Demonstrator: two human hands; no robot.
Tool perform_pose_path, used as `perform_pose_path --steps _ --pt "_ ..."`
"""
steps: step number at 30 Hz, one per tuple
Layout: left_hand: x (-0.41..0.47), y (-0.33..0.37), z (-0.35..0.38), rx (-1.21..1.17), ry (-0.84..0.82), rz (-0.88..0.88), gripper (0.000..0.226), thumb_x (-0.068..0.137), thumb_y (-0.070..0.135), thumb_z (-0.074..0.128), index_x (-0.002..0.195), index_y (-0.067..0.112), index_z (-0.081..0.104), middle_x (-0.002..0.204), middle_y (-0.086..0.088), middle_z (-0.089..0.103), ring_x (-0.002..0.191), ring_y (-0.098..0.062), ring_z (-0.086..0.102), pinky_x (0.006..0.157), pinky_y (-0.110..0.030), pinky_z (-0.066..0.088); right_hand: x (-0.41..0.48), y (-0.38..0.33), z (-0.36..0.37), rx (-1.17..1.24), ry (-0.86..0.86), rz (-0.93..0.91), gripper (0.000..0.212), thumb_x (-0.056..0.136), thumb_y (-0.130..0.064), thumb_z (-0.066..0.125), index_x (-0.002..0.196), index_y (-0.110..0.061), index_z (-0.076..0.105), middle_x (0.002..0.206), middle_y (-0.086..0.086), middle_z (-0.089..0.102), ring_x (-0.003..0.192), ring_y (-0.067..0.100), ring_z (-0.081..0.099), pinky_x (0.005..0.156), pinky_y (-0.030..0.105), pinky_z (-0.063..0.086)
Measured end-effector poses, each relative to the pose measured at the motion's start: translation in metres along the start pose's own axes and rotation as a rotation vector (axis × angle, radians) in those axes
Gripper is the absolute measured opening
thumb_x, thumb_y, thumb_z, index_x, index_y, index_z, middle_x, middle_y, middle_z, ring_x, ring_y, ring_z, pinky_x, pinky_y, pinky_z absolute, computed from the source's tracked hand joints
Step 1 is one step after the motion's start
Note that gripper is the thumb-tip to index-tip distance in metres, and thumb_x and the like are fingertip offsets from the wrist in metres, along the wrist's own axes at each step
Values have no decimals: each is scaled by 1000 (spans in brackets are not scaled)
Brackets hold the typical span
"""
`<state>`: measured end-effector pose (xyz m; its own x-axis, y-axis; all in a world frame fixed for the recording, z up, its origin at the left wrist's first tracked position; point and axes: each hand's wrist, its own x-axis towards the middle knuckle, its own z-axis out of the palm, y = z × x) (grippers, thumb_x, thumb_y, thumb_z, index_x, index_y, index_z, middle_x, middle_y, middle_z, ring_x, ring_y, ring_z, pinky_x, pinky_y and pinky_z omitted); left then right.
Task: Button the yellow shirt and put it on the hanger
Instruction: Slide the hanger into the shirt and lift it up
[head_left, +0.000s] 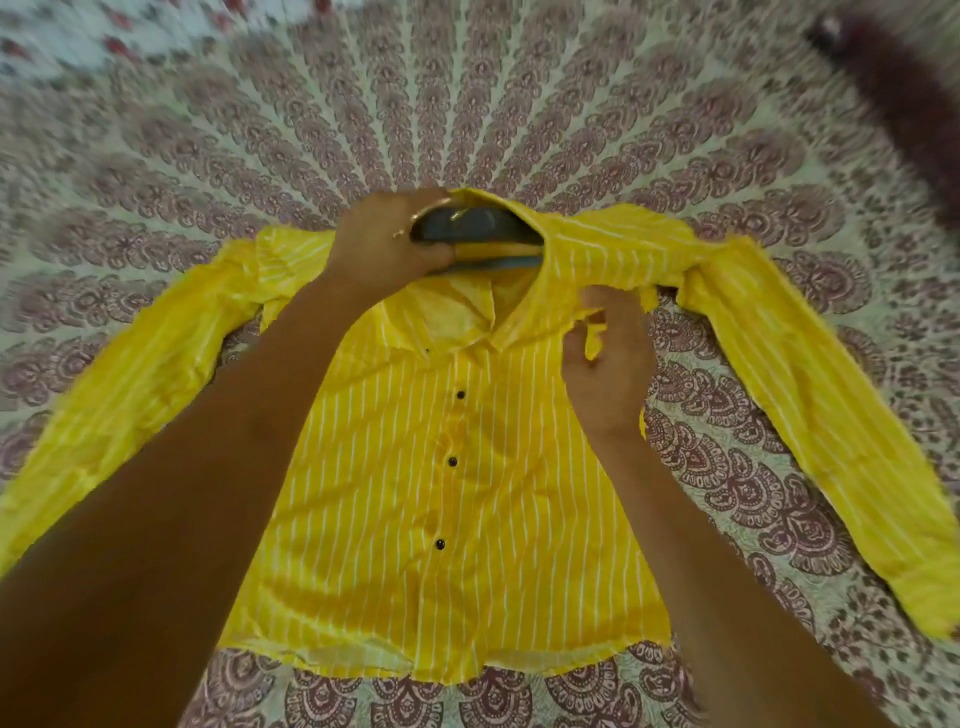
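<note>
Setting: a home, most likely a bedroom, where you work over a bed.

Evidence:
- One soft, slightly creased bedspread (519, 104), pale with a maroon mandala print fanning out from the centre, fills your view.
- A second cloth (78, 36) with red flowers lies at the far left edge, blurred.
- A yellow shirt (395, 519) is laid flat on the spread, a hanger (467, 228) at its collar.

One yellow shirt (467, 493) with two sleeves lies on the bed (519, 104). One dark grey hanger (470, 228). Three dark buttons (451, 461) show plainly down the front; a fourth speck near the collar is too small to tell. Two hands: left hand (384, 244), right hand (608, 358).
</note>
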<state>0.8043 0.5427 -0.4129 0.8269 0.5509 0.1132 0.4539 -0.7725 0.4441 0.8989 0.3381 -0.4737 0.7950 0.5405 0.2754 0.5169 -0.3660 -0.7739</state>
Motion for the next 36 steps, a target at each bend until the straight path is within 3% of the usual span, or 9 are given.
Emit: perform_pose_path --steps 4,7,13,16,21,27,31,34,36 --pt "7 11 -42 -45 -38 105 63 69 50 47 110 5 63 75 -19 63 61 -25 53 53 -26 33 36 -16 -17 -159 42 -178 53 84 -33 52 129 -6 46 130 17 51 124 30 44 103 40 32" --pt "5 27 -83 -66 -69 121 62 71 50 55 113 6 61 72 -8 56 61 -18 46 52 -13 27 62 -45 -35 -189 -59 -213 64 84 -47 51 136 -11 41 136 13 49 130 33 41 107 46 27" --pt "-13 79 -162 -225 -131 95 36 73 39 64 105 23 59 76 21 52 66 5 51 60 -5 34 93 -113 -91 -174 -282 -296 70 77 -66 38 124 -16 54 115 6 63 111 28 54 96 43 37" --pt "-29 109 -207 -315 -81 52 43 73 34 69 112 17 61 95 9 61 83 0 56 70 -10 41 99 -154 -127 -137 -328 -334 72 74 -72 33 112 -16 59 103 4 66 94 26 61 76 37 43" --pt "-72 160 -274 -492 48 11 43 80 20 71 120 22 58 111 9 61 99 7 59 86 -13 49 76 -227 -196 -195 -215 -426 86 68 -82 21 107 -17 61 87 5 68 78 24 63 51 27 31" --pt "-136 197 -337 -569 112 -25 31 94 16 51 123 26 53 126 10 53 112 -1 50 85 -7 42 45 -285 -269 -263 -43 -474 87 70 -81 19 104 -14 62 90 11 70 84 34 64 63 36 43" --pt "-177 198 -370 -537 157 15 39 97 5 41 131 22 46 139 9 44 125 -6 40 100 -22 33 30 -321 -298 -330 98 -493 91 66 -81 11 106 -15 61 88 14 69 83 36 64 56 33 35" --pt "-204 208 -400 -447 177 92 36 94 6 50 124 26 45 118 21 49 109 5 48 92 -18 35 4 -354 -317 -353 205 -512 95 67 -79 9 110 -12 61 86 14 69 81 34 65 51 30 32" --pt "-222 213 -419 -390 218 130 23 90 18 60 112 16 58 91 12 58 93 0 56 81 -17 38 -18 -375 -329 -403 281 -540 97 68 -81 6 104 -11 62 80 13 69 75 33 65 45 25 22"
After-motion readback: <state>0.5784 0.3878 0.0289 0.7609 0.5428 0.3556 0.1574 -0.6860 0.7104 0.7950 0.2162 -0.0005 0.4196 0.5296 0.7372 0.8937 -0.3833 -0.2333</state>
